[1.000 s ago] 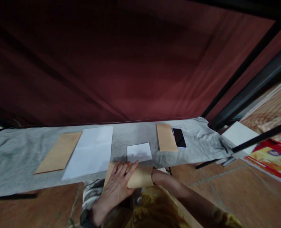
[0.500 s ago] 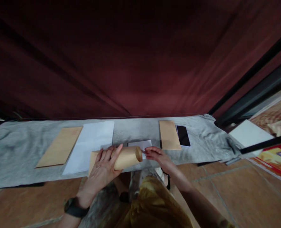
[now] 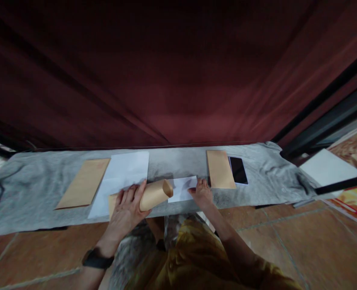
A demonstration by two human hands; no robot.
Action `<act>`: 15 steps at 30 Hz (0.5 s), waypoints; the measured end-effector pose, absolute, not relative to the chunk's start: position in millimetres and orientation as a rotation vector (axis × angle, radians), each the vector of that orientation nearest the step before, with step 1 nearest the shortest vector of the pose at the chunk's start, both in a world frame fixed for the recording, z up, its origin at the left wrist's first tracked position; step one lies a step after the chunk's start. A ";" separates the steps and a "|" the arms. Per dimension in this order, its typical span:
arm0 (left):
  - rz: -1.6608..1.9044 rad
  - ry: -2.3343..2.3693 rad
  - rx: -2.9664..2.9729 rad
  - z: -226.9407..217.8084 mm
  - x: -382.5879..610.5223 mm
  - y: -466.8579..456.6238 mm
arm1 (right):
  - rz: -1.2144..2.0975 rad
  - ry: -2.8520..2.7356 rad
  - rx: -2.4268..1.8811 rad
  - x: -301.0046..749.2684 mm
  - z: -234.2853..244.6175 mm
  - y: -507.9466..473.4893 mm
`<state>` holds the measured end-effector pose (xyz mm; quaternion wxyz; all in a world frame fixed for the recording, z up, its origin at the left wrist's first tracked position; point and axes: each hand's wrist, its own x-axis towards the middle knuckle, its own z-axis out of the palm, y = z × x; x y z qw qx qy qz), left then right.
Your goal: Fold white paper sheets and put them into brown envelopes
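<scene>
My left hand (image 3: 126,209) is wrapped round a brown envelope (image 3: 154,192), bowed open into a tube with its mouth facing right, held just above a grey cloth (image 3: 30,189). My right hand (image 3: 201,192) rests on the right edge of a small folded white paper (image 3: 181,187) lying on the cloth just beyond the envelope's mouth; its fingers lie curled on the paper. A black watch (image 3: 97,258) is on my left wrist.
On the cloth lie a flat brown envelope (image 3: 84,183) at left, a large white sheet (image 3: 122,177) beside it, another brown envelope (image 3: 220,174) and a black phone (image 3: 238,170) at right. A dark red curtain (image 3: 166,80) hangs behind. White board (image 3: 329,167) far right on tiled floor.
My left hand carried the opened envelope up and left over the cloth. My right hand left the envelope's mouth and settled on the small white paper.
</scene>
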<state>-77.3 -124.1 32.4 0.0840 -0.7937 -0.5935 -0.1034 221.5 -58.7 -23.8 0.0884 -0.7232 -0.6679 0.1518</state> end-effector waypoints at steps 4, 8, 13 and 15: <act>-0.285 -1.783 -2.380 24.3 -81.8 -122.2 | 0.555 -1.905 -2.028 233.0 -32.5 -53.9; -0.283 -1.788 -2.400 19.2 -84.4 -118.1 | 0.642 -1.832 -1.843 244.1 -39.5 -57.3; -0.272 -1.819 -2.414 12.9 -88.0 -116.9 | 0.728 -1.630 -1.778 251.9 -37.1 -62.8; -0.256 -1.828 -2.413 9.0 -90.4 -118.5 | 0.753 -1.639 -1.852 250.1 -33.0 -63.6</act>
